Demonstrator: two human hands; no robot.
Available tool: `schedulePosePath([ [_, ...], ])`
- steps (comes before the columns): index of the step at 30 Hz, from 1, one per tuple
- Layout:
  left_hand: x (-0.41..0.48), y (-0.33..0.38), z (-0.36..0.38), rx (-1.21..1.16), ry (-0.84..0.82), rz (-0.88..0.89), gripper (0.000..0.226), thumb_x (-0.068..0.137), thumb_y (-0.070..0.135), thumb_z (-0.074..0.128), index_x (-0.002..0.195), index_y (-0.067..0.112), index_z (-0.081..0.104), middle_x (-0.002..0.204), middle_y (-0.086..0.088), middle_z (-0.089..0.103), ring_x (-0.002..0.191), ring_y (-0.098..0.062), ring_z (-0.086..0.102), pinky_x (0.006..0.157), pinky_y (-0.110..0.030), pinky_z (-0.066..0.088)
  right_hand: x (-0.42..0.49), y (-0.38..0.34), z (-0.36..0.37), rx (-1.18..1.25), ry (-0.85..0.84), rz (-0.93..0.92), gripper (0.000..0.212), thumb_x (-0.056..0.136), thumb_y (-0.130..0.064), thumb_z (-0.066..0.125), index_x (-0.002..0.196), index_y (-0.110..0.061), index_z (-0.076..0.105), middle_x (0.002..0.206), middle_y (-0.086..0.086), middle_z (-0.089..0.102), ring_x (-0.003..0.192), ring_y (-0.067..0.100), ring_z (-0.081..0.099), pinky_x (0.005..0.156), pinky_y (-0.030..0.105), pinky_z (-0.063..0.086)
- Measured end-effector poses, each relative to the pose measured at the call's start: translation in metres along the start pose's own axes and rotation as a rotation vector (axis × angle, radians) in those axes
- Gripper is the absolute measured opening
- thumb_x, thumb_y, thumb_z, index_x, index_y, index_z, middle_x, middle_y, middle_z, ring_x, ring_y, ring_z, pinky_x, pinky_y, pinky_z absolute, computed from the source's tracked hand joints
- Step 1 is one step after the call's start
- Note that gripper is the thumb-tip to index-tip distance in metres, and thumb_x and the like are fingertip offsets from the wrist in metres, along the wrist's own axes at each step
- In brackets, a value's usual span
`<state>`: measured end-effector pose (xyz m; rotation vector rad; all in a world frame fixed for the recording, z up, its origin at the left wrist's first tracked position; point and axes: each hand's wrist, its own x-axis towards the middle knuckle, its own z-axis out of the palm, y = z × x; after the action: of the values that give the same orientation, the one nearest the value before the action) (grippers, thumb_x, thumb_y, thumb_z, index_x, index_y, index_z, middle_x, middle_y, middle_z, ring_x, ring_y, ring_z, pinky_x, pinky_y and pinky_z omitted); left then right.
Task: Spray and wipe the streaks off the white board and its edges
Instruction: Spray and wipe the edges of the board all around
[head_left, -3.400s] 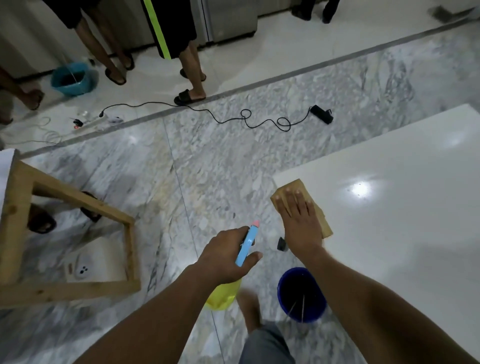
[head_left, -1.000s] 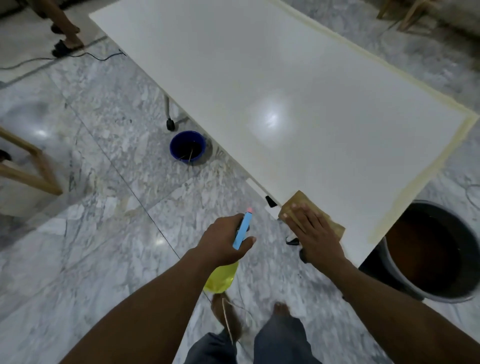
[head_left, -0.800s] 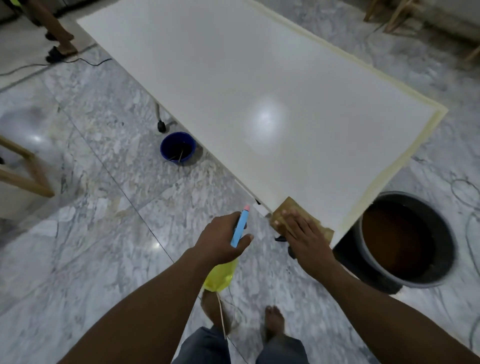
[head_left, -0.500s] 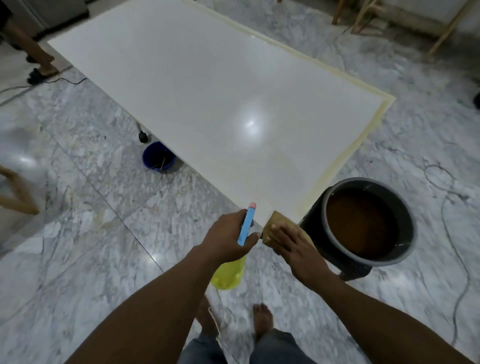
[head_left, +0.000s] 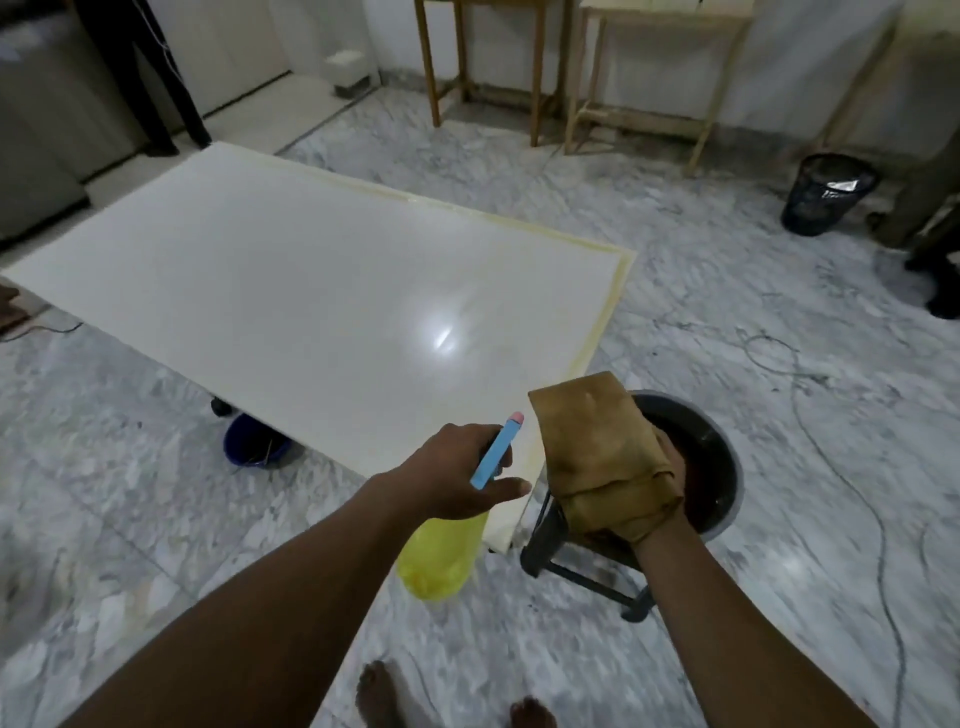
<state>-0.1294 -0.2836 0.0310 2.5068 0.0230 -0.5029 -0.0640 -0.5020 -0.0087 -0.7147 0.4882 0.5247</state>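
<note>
Glossy smooth white board (head_left: 311, 291); tan cloth (head_left: 597, 447); polished marble floor (head_left: 779, 364); wooden stools (head_left: 483, 62).

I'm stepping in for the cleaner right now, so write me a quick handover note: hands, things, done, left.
Left grip holds the spray bottle beside the near corner of the board.
Right grip holds the cloth, clear of the board, over the bucket of brown water.
Done: the board's middle looks clean and glossy.
Left: yellowish bands along the far edge and right edge; probably rinse the cloth, then spray and wipe those.
</note>
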Motion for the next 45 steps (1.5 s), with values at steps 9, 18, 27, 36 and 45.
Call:
schedulePosePath([
  [9,0.032,-0.018,-0.068,0.193,-0.129,0.202,0.035,0.094,0.052,0.075,0.1,0.022,0.058,0.094,0.005,0.063,0.081,-0.016,0.057,0.066,-0.021,0.041,0.037,0.025,0.067,0.182,-0.112,-0.034,0.057,0.101,-0.047,0.036,0.105,-0.006,0.076,0.109,0.017,0.073,0.094,0.035,0.072,0.081,0.049,0.06],
  [18,0.055,-0.081,-0.13,0.238,-0.192,0.256,0.037,0.092,0.055,0.074,0.075,0.031,0.051,0.084,0.007,0.061,0.08,-0.019,0.063,0.074,-0.034,0.05,0.057,0.061,0.137,0.189,-0.111,-0.084,0.061,0.094,-0.056,0.044,0.117,-0.006,0.07,0.117,0.02,0.069,0.101,0.038,0.069,0.086,0.052,0.057],
  [27,0.122,-0.095,-0.158,0.07,-0.02,0.419,0.032,0.093,0.051,0.074,0.095,0.021,0.061,0.086,0.007,0.066,0.074,-0.013,0.057,0.069,-0.027,0.044,0.103,0.036,0.117,-0.014,0.33,-0.108,0.048,0.088,-0.042,0.054,0.115,-0.005,0.069,0.101,0.02,0.073,0.093,0.036,0.067,0.085,0.043,0.054],
  [36,0.255,-0.072,-0.168,-0.115,0.154,0.398,0.032,0.092,0.052,0.074,0.092,0.023,0.061,0.073,0.012,0.06,0.061,-0.008,0.054,0.064,-0.027,0.046,0.261,-0.09,0.108,-0.343,0.552,-0.155,0.036,0.091,-0.04,0.058,0.102,-0.008,0.068,0.096,0.017,0.069,0.082,0.029,0.064,0.075,0.038,0.055],
  [45,0.4,-0.036,-0.175,-0.137,0.263,0.394,0.03,0.094,0.047,0.075,0.103,0.021,0.065,0.073,0.019,0.057,0.067,-0.012,0.059,0.069,-0.029,0.051,0.422,-0.179,0.094,-1.145,0.748,-0.426,0.051,0.084,-0.042,0.053,0.131,-0.023,0.052,0.119,0.008,0.063,0.105,0.03,0.06,0.09,0.043,0.05],
])
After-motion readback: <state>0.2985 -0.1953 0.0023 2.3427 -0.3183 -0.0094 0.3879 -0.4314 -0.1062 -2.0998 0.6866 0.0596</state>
